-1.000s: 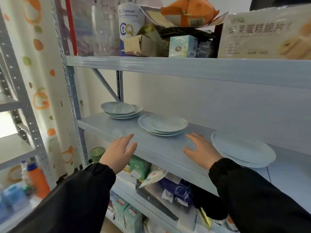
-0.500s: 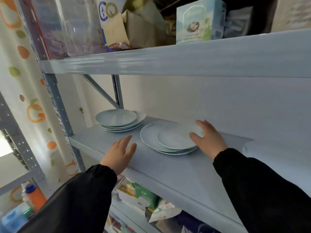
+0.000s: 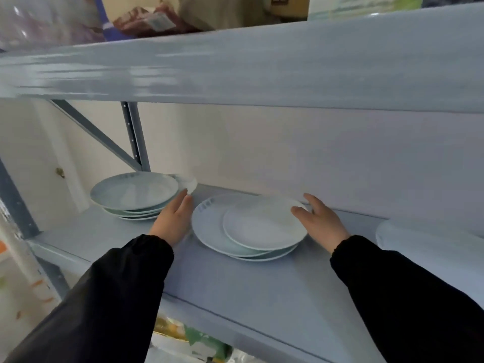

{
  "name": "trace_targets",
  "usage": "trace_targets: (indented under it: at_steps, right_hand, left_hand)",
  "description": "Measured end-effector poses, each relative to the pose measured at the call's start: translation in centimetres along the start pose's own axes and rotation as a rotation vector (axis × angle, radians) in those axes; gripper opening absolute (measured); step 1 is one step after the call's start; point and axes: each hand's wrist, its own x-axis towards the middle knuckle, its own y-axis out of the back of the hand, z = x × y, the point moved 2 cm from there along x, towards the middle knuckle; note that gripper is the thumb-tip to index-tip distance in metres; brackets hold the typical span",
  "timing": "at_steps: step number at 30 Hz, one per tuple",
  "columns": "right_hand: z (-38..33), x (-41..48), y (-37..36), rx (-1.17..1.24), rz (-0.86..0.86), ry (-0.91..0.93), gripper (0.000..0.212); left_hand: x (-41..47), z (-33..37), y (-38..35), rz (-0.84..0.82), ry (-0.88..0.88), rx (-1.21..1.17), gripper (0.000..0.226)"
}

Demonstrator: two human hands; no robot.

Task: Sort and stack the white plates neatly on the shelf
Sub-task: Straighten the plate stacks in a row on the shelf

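Note:
Three groups of white plates rest on the grey-blue shelf (image 3: 248, 289). The middle pile (image 3: 209, 226) has a smaller plate (image 3: 262, 224) on top, shifted to the right. My right hand (image 3: 320, 222) is on that small plate's right rim, thumb over the edge, fingers behind it. My left hand (image 3: 174, 221) lies open between the middle pile and the left stack (image 3: 133, 192), fingertips touching the left stack's right edge. A third stack (image 3: 419, 238) shows at the far right, partly cut off.
The shelf above (image 3: 262, 61) hangs low over the plates and carries bags and boxes. A diagonal brace (image 3: 91, 132) and upright post (image 3: 135, 137) stand behind the left stack. Packaged goods (image 3: 199, 339) sit on the shelf below.
The view has closed in on the shelf. My left hand rose from the shelf's front edge to the gap between the two piles. My right hand stays at the small plate's right rim.

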Motion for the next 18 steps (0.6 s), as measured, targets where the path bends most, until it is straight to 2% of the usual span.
trace_targets:
  at_steps: [3, 7, 12, 15, 18]
  right_hand:
    - [0.0, -0.3, -0.7, -0.003, 0.021, -0.06, 0.064]
    - [-0.4, -1.0, -1.6, 0.014, 0.059, -0.128, 0.039]
    - [-0.6, -1.8, -4.4, -0.113, 0.053, -0.139, 0.035]
    - [-0.7, -2.6, -4.6, -0.122, 0.125, -0.176, 0.019]
    - [-0.7, -3.2, -4.6, -0.131, 0.145, -0.183, 0.025]
  left_hand:
    - [2.2, -0.2, -0.5, -0.11, 0.027, -0.062, 0.066]
    - [4.0, -1.0, -2.0, -0.299, 0.015, 0.046, 0.066]
    - [3.6, -0.5, -5.2, -0.49, -0.001, 0.019, 0.06]
    - [4.1, -0.8, -6.1, -0.511, -0.05, 0.051, 0.06]
    - [4.2, -1.0, -6.3, -0.5, -0.077, 0.057, 0.063]
